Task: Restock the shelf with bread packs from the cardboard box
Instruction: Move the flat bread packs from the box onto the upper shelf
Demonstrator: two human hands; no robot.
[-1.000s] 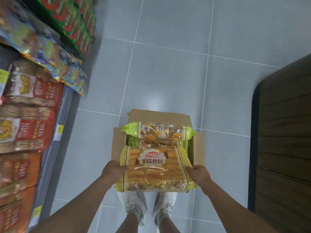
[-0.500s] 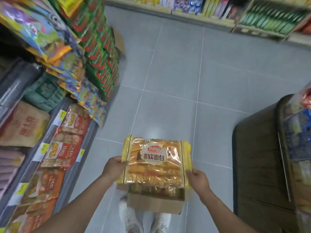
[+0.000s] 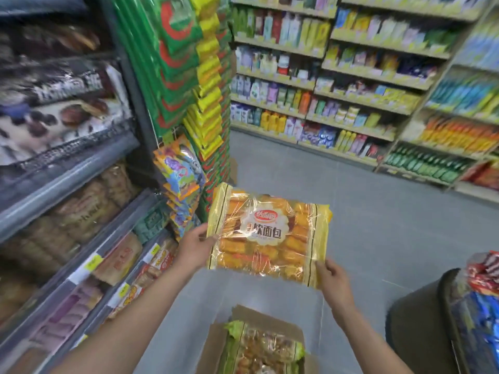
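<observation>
Bread pack [image 3: 270, 238], position? (Obs. 1)
Held in the air over the grey floor [image 3: 378, 211], printed face toward the camera, tilted with its right end lower. Clear of the cardboard box [image 3: 216, 344]; touches no shelf. (Obs. 2)
Hands? (Obs. 1)
Left hand [image 3: 194, 247] curled round the pack's left edge, thumb on the front face. Right hand [image 3: 333, 276] clamped on the lower right corner, at the yellow border. Both forearms bare, reaching forward. (Obs. 2)
Box? (Obs. 1)
Open on the floor, nearer the person than the held pack. A green-edged pack [image 3: 259, 346] lies on top inside; whatever is under it is hidden. (Obs. 2)
Shelf? (Obs. 1)
Shelf [image 3: 59, 182] runs along the left in several tiers, yellow price tags [image 3: 90, 261] on the rails, bagged baked goods lying on them; prints too blurred to read. The held pack is near its far end, not over any tier. Colourful snack bags [image 3: 181, 168] hang just left of the pack's upper corner, green and yellow packets [image 3: 189, 63] above them. (Obs. 2)
Rest? (Obs. 1)
Far shelves [image 3: 351, 76] of bottles across the aisle. Dark stand [image 3: 421, 333] at the right with packets on top, apart from the right hand (Obs. 2)
</observation>
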